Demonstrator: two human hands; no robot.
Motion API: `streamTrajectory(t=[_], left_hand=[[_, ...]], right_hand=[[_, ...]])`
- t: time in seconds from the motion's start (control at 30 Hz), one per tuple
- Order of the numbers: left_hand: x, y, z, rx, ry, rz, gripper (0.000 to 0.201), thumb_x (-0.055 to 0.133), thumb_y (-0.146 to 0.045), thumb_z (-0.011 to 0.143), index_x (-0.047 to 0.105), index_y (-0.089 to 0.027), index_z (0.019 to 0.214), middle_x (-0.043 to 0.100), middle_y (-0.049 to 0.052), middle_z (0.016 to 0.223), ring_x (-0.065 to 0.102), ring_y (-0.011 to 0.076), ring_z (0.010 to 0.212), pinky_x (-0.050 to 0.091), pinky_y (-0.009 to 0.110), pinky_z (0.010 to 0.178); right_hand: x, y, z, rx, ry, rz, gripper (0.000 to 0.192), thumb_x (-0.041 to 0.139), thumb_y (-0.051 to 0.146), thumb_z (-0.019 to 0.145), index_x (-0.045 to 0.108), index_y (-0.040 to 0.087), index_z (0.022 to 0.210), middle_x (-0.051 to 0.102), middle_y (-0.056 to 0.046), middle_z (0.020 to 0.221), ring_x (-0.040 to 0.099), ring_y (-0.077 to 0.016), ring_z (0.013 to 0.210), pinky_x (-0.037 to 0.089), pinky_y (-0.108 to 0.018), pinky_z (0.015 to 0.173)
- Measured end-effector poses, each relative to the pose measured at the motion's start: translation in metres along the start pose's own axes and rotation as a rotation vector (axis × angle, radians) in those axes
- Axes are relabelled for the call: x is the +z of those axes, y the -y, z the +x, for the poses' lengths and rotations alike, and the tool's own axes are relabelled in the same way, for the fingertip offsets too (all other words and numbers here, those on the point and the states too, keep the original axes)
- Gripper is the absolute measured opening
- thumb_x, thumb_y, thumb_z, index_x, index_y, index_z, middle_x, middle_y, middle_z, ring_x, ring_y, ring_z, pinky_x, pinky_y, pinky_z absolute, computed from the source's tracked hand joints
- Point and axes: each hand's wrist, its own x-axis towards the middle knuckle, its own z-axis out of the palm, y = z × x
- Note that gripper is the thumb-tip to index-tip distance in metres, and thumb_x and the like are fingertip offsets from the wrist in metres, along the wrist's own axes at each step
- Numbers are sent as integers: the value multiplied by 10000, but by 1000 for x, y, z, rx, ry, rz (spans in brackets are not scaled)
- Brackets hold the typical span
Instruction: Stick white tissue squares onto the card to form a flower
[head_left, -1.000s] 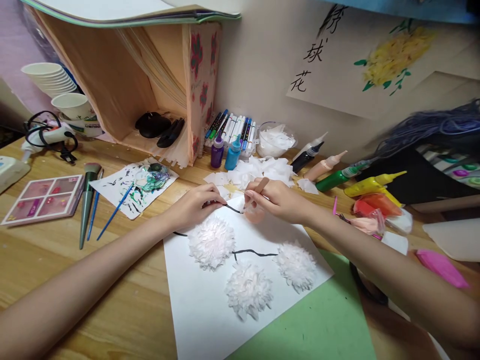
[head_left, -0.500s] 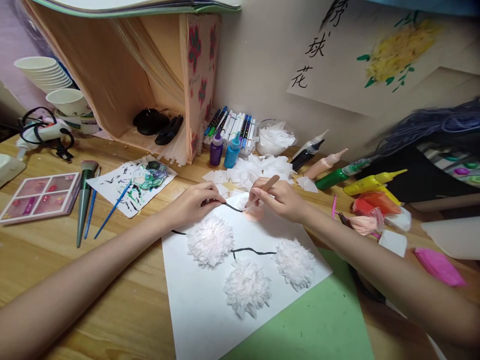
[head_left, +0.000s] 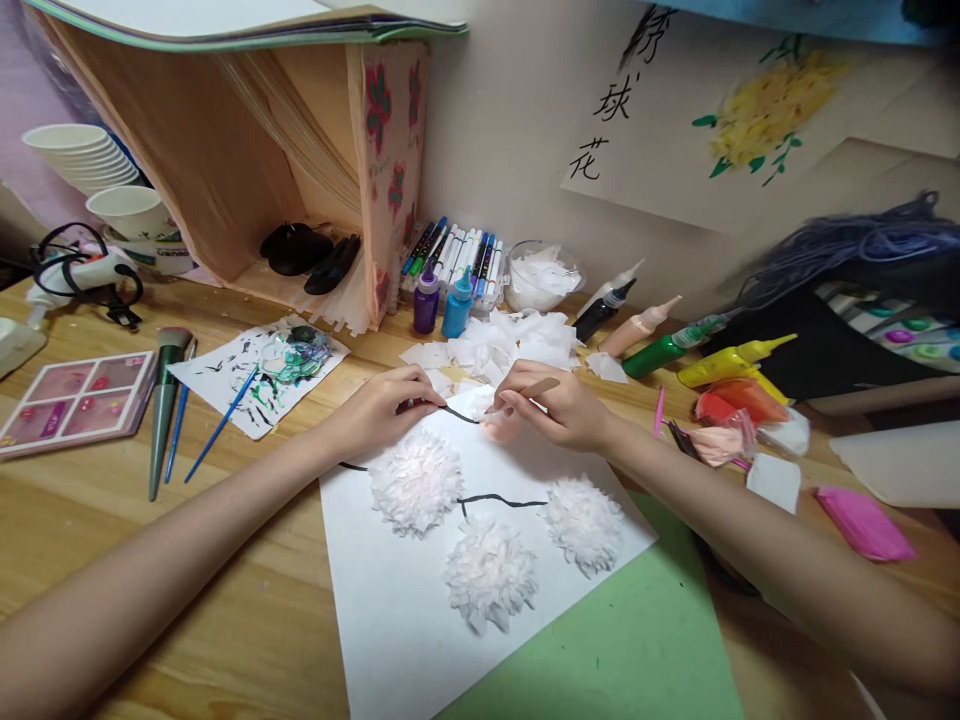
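Note:
A white sheet of paper [head_left: 390, 625] bears painted black branches and three fluffy white paper flowers: one at left [head_left: 417, 482], one at lower middle [head_left: 491, 575], one at right [head_left: 583, 524]. My left hand [head_left: 394, 402] holds the sheet near its upper left edge, fingers bent together beside a black line; the fingertips are partly hidden. In my right hand [head_left: 555, 405] is a flat wooden craft stick [head_left: 541, 386], its lower end over a peach-coloured round patch [head_left: 501, 428]. White tissue bits lie at that patch, partly covered by my fingers.
Loose white tissue pieces [head_left: 529, 340] lie behind the sheet, near a clear bowl [head_left: 544, 280] of more. Paint bottles [head_left: 664, 350] stand at right, markers [head_left: 465, 255] at the back. Brushes [head_left: 169, 410] and a paint-smeared paper [head_left: 262, 375] are at left. Green card [head_left: 637, 620] lies underneath.
The stick has tilted lower in my right hand, which has shifted slightly over the peach patch. My left hand stays put on the sheet. The whole view has drifted a little.

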Motion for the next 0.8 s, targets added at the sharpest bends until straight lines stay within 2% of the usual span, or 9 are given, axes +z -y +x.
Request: streamTrajectory(t=[0.1, 0.23, 0.4, 0.5, 0.67, 0.8], left_hand=[[0, 0, 0, -1, 1, 0, 210, 488, -242, 871, 680, -185, 935, 592, 47, 858, 569, 126, 788, 445, 246, 727], [-1, 0, 0, -2, 4, 0, 220, 479, -260, 877, 679, -191, 937, 597, 50, 861, 569, 132, 787, 447, 253, 719], [-1, 0, 0, 5, 4, 7, 219, 478, -265, 878, 678, -193, 933, 596, 49, 864, 569, 134, 799, 444, 251, 721], [-1, 0, 0, 2, 4, 5, 210, 483, -252, 876, 677, -191, 931, 595, 49, 870, 571, 132, 801, 443, 249, 723], [0, 0, 0, 9, -1, -5, 194, 498, -222, 865, 678, -189, 931, 591, 43, 863, 572, 125, 793, 439, 241, 723], [-1, -1, 1, 5, -3, -2, 191, 504, -222, 862, 681, -188, 927, 592, 43, 862, 571, 125, 793, 439, 242, 727]], right_hand=[[0, 0, 4, -1, 14, -18, 339, 308, 242, 939, 571, 177, 735, 610, -49, 662, 519, -156, 659, 419, -279, 611], [1, 0, 7, 109, -35, 40, 355, 317, 267, 941, 564, 180, 702, 599, -29, 645, 541, -137, 646, 423, -270, 627], [-2, 3, 1, 196, -226, 153, 380, 317, 292, 940, 577, 188, 683, 600, -26, 643, 560, -131, 589, 443, -285, 603], [-5, 7, -6, 142, -264, 154, 349, 334, 260, 930, 586, 196, 698, 603, -31, 637, 558, -140, 587, 449, -295, 596], [1, 13, -14, -106, -206, 62, 238, 373, 132, 885, 574, 190, 772, 639, -55, 677, 527, -160, 632, 433, -293, 584], [9, 11, -16, -171, -156, -82, 184, 401, 119, 866, 561, 183, 800, 634, -61, 669, 477, -166, 604, 398, -287, 547]])
